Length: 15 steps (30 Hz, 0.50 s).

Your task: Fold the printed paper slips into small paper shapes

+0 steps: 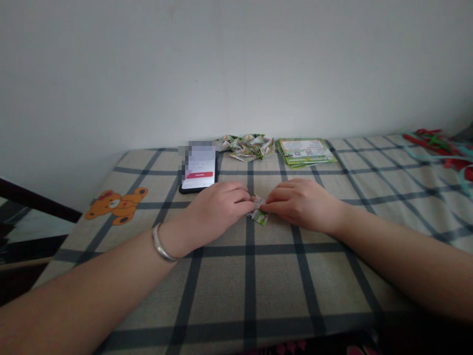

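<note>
A small folded piece of printed paper [262,217], green and white, lies on the checked tablecloth between my two hands. My left hand [223,207], with a silver bangle on its wrist, has its fingers closed on the paper's left edge. From the other side my right hand [301,203] pinches the paper's right edge, fingers bent together. Parts of the paper are hidden under the fingertips. Beyond the hands lies a pile of folded paper pieces [249,147] in the same print. Right of that pile sits a stack of flat printed sheets [308,150].
A phone [199,170] with a lit screen lies behind my left hand. On the cloth at left is a brown bear figure [117,206]. Red and pale-green strips [439,148] lie at the far right. A wall [236,69] rises behind the table.
</note>
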Available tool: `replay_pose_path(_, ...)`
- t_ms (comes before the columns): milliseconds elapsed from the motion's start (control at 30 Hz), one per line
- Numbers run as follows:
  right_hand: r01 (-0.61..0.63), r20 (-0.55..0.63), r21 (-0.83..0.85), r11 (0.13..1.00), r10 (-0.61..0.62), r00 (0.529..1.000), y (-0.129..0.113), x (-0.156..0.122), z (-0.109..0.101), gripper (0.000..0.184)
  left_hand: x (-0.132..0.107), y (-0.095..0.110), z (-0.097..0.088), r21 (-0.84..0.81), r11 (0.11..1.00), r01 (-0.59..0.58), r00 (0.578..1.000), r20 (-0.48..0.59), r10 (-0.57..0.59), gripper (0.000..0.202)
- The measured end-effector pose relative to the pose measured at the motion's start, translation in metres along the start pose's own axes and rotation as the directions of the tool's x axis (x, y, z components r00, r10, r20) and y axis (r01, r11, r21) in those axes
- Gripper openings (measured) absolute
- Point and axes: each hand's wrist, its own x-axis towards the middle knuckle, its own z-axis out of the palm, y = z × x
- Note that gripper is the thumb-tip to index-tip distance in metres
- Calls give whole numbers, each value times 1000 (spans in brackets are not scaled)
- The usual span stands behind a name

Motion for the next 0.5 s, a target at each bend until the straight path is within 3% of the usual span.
replay_pose_path(167,7,-38,40,999,-5,999,5,0,2,23,0,-1,-1,-25,1000,-1,999,44,2,20)
replay_pose_path(333,24,-82,209,978,-7,997,16,-7,4,28,5,1,-15,-58,997,-41,994,100,47,27)
replay_pose_path(433,29,-106,264,964,-1,994,21,-11,4,27,6,3,-22,-81,997,10,981,195,6,28)
replay_pose_path(500,36,-105,268,963,-8,994,22,-12,4,26,5,3,-25,-70,997,6,982,191,7,33)
